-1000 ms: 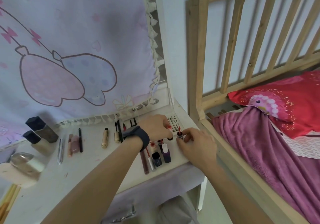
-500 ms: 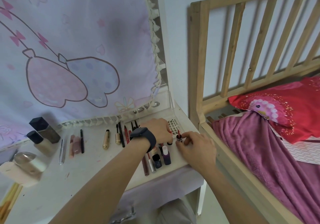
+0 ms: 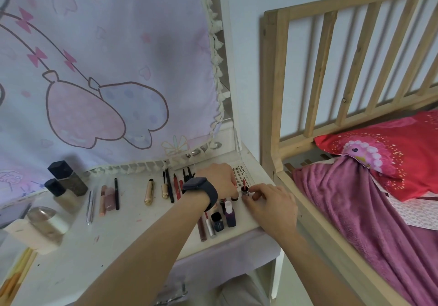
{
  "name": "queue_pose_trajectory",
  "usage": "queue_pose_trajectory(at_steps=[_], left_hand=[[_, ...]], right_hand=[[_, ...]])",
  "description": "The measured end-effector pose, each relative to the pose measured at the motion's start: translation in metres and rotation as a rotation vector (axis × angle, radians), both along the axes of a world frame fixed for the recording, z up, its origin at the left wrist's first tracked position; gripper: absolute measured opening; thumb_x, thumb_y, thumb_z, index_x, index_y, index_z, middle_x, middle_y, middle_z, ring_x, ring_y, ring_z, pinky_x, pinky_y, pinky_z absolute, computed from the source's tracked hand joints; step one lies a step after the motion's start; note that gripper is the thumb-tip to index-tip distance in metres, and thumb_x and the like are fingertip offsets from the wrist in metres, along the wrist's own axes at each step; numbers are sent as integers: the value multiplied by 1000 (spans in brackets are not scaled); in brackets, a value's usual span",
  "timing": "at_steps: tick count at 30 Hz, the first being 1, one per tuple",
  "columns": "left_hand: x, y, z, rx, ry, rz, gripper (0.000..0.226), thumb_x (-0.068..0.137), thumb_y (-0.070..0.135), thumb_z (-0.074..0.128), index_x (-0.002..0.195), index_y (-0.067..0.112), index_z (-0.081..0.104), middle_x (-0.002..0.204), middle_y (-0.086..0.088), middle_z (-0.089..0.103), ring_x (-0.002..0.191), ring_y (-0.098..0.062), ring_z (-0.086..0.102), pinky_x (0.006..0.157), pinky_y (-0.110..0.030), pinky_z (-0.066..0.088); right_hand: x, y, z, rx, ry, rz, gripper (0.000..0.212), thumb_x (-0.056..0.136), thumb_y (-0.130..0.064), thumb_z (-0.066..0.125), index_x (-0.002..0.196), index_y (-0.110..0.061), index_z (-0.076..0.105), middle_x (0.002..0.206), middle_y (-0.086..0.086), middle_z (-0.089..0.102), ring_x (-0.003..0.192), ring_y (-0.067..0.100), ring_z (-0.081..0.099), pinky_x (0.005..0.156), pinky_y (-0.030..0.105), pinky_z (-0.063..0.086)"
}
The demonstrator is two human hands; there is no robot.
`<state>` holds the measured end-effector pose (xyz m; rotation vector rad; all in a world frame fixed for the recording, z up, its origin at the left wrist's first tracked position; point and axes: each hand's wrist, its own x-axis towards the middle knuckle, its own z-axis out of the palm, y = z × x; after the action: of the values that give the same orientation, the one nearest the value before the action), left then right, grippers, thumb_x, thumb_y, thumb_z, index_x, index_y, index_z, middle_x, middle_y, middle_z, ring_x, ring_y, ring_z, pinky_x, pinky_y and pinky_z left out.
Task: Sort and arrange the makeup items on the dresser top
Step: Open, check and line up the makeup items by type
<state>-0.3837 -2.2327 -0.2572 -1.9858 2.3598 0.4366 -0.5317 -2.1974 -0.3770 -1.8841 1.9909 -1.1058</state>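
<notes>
Both hands are at the right end of the dresser top [image 3: 113,241], close together but not touching. My right hand [image 3: 272,205] pinches a small red bottle [image 3: 244,189] between thumb and forefinger. The bottle stands upright on the surface, with a red stick rising from its mouth. My left hand [image 3: 220,180], with a dark watch [image 3: 200,188] on the wrist, sits just left of the bottle, fingers curled downward. A dark cap [image 3: 234,198] shows beneath those fingers; whether they grip it I cannot tell. An eyelash card [image 3: 241,175] lies just behind the hands.

Nearer to me, side by side, are a purple bottle [image 3: 230,214] with a white cap, a dark blue bottle [image 3: 217,221], a silver tube [image 3: 210,228] and a brown tube [image 3: 201,228]. Left of my wrist lie a red pencil [image 3: 176,187], a black pencil [image 3: 169,185] and a gold tube [image 3: 148,192]. Further left lie a black liner [image 3: 116,193], pink tubes [image 3: 106,198] and silver pens [image 3: 89,207]. Two foundation bottles [image 3: 59,194] with dark caps stand at the left rear.

A patterned cloth [image 3: 106,68] hangs behind the dresser. To the right is a wooden bed rail [image 3: 331,68], with a red pillow [image 3: 391,154] and a purple blanket [image 3: 355,211].
</notes>
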Motion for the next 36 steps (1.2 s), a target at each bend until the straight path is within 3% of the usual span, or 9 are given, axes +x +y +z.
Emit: queue_pose_trajectory(at_steps=[6, 18, 22, 25, 30, 33, 36], left_hand=[[-1, 1, 0, -23, -15, 7, 24, 75, 37, 78, 95, 25, 71, 88, 5, 71, 76, -16, 67, 55, -23, 43], [-1, 1, -4, -26, -18, 8, 20, 71, 40, 77, 72, 22, 68, 66, 5, 65, 57, -16, 59, 50, -22, 41], [3, -1, 0, 7, 21, 4, 25, 74, 41, 78, 80, 18, 71, 79, -1, 73, 66, -19, 63, 53, -24, 42], [8, -1, 7, 0, 56, -8, 23, 79, 37, 75, 81, 21, 58, 81, -1, 57, 72, -19, 50, 60, -26, 40], [28, 12, 30, -106, 145, 33, 21, 88, 47, 63, 94, 26, 67, 94, 4, 66, 86, -14, 62, 84, -33, 55], [48, 29, 38, -206, 291, 95, 21, 91, 48, 59, 102, 31, 67, 104, 12, 69, 94, -10, 63, 85, -32, 54], [74, 53, 35, -321, 434, 161, 10, 92, 46, 57, 97, 40, 63, 100, 20, 67, 92, -4, 62, 83, -32, 54]], right_hand=[[0, -1, 0, 18, 37, 8, 26, 85, -62, 59, 98, -43, 71, 80, -26, 61, 96, 7, 57, 89, 32, 39], [-1, 0, 0, 35, 79, 22, 33, 84, -68, 52, 98, -45, 71, 81, -26, 57, 96, 7, 56, 87, 32, 39], [-1, 1, 4, 49, 81, 40, 34, 85, -68, 55, 101, -44, 71, 86, -25, 62, 98, 7, 57, 91, 32, 41], [-1, 4, 8, 59, 71, 49, 33, 85, -67, 57, 101, -42, 71, 90, -23, 65, 98, 7, 57, 92, 33, 43], [-7, 11, 13, 76, -31, 111, 25, 85, -54, 68, 105, -40, 70, 83, -25, 60, 95, 5, 54, 90, 32, 46], [-15, 22, 17, 81, -213, 154, 18, 86, -36, 73, 102, -43, 67, 87, -24, 64, 95, 1, 57, 88, 26, 47], [-16, 43, 27, -16, -346, 157, 37, 86, -16, 75, 94, -50, 63, 89, -23, 66, 94, -1, 59, 81, 16, 44]])
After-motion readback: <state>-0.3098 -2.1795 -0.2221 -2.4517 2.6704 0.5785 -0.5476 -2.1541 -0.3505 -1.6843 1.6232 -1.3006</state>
